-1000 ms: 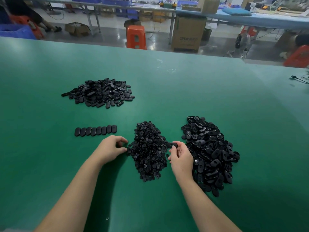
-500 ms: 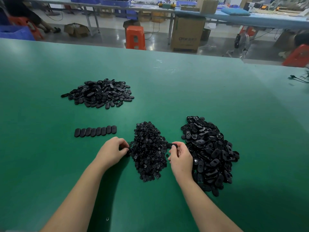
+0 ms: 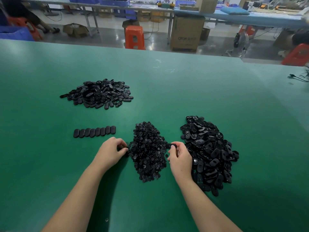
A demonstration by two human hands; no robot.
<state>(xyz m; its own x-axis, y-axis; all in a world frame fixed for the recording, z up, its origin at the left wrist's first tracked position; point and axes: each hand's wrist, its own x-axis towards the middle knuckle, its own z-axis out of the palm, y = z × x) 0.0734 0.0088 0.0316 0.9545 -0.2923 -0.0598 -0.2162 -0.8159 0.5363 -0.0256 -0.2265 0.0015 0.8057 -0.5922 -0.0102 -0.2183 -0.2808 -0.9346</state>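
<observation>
A shell point(image 3: 170, 145) is pinched by the right hand point(image 3: 180, 160), a disc point(image 3: 123, 149) by the left hand point(image 3: 111, 152); either could be flicked away if pressed askew.

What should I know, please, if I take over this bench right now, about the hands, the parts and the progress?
Left hand pinches a small black part at the left edge of the middle pile.
Right hand holds an oval shell between that pile and the right pile of shells.
Done, it seems: a row of ovals side by side on the green table; a far pile lies beyond it.
Left to do: both near piles are large.
</observation>
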